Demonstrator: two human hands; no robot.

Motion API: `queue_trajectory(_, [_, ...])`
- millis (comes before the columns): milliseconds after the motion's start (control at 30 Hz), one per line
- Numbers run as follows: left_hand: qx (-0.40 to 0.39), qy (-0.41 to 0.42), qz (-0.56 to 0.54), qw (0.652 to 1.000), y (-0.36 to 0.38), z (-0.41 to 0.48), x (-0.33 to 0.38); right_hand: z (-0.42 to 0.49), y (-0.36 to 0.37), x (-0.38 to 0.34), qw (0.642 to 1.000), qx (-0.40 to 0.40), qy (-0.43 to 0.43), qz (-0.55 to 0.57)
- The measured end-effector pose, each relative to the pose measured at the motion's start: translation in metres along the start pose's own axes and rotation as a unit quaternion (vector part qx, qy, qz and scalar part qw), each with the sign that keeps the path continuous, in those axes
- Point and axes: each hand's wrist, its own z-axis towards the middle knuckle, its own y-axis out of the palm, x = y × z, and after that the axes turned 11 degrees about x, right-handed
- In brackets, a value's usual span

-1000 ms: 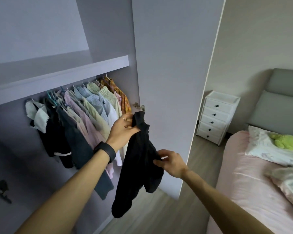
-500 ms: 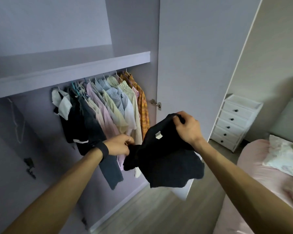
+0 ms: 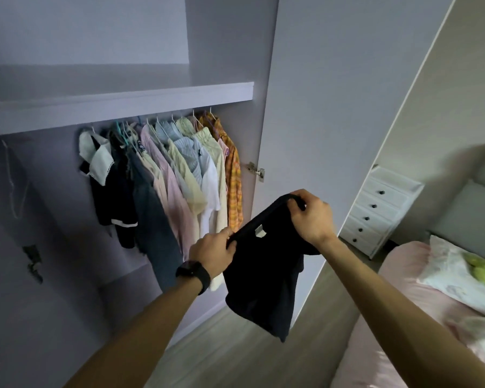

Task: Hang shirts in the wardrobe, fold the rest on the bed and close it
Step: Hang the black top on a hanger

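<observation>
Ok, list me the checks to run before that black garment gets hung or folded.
1. Grip: left hand and right hand both hold the black garment by its top edge. Ok.
2. Garment type, shirt or not: it hangs bunched. Cannot tell.
3. Hanger in it: none visible. Not ok for hanging.
4. Room beside the hung shirts: bare space to their left. Ok.
5. Folding space on the bed: bare pink sheet at the near side. Ok.
6. Wardrobe door: open. Ok.
</observation>
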Motion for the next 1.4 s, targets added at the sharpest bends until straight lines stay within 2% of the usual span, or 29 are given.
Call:
queue_trajectory(100, [0.032,0.005,0.074,0.997,-0.018,0.009,-0.027,-0.005,-0.01,0.023,0.996,0.004,-0.027,-0.085])
queue_trajectory(200, [0.036,0.015,0.059,0.998,-0.038,0.019,-0.039,-0.013,-0.008,0.038,0.985,-0.012,-0.062,-0.16])
queue_trajectory(300, [-0.022,0.038,0.003,0.999,-0.056,0.031,-0.043,-0.016,0.0,0.041,0.979,-0.021,-0.072,-0.19])
queue_trajectory(400, [-0.107,-0.017,-0.088,0.99,-0.069,0.038,-0.047,-0.013,0.009,0.04,0.972,-0.061,-0.051,-0.221])
queue_trajectory(467, [-0.122,-0.05,-0.123,0.984,-0.078,0.04,-0.05,-0.009,0.018,0.036,0.971,-0.093,-0.031,-0.22])
queue_trajectory(567, [-0.122,-0.105,-0.188,0.969,-0.081,0.042,-0.059,-0.004,0.032,0.027,0.977,-0.158,0.016,-0.143])
queue_trajectory(633, [-0.12,-0.14,-0.219,0.958,-0.08,0.041,-0.066,-0.002,0.044,0.018,0.978,-0.193,0.077,-0.034])
queue_trajectory(700, [-0.125,-0.157,-0.228,0.953,-0.081,0.037,-0.073,0.001,0.059,0.011,0.961,-0.223,0.144,0.074])
queue_trajectory(767, [-0.13,-0.168,-0.258,0.942,-0.086,0.03,-0.082,0.008,0.076,0.007,0.937,-0.263,0.175,0.149])
queue_trajectory(867, [-0.147,-0.237,-0.355,0.892,-0.102,0.018,-0.099,0.025,0.112,-0.004,0.879,-0.324,0.229,0.265])
queue_trajectory(967, [-0.142,-0.315,-0.391,0.853,-0.119,0.009,-0.116,0.044,0.146,-0.022,0.814,-0.393,0.275,0.327])
queue_trajectory(1033, [-0.161,-0.335,-0.4,0.838,-0.132,0.004,-0.124,0.055,0.163,-0.033,0.793,-0.445,0.245,0.335])
queue_trajectory(1067, [-0.172,-0.338,-0.396,0.836,-0.138,0.002,-0.127,0.061,0.17,-0.04,0.794,-0.466,0.211,0.329])
queue_trajectory(1100, [-0.182,-0.338,-0.379,0.842,-0.141,-0.001,-0.128,0.066,0.176,-0.043,0.799,-0.481,0.173,0.317])
queue_trajectory(1167, [-0.161,-0.346,-0.296,0.876,-0.142,-0.001,-0.122,0.082,0.191,-0.052,0.803,-0.509,0.092,0.296])
queue_trajectory(1233, [-0.079,-0.352,-0.19,0.913,-0.138,0.002,-0.116,0.094,0.203,-0.062,0.803,-0.524,0.027,0.283])
queue_trajectory(1300, [0.015,-0.343,-0.086,0.935,-0.137,0.005,-0.114,0.097,0.213,-0.073,0.804,-0.525,-0.034,0.278])
queue_trajectory(1400, [0.107,-0.355,0.096,0.924,-0.142,0.005,-0.109,0.1,0.228,-0.088,0.811,-0.502,-0.157,0.257])
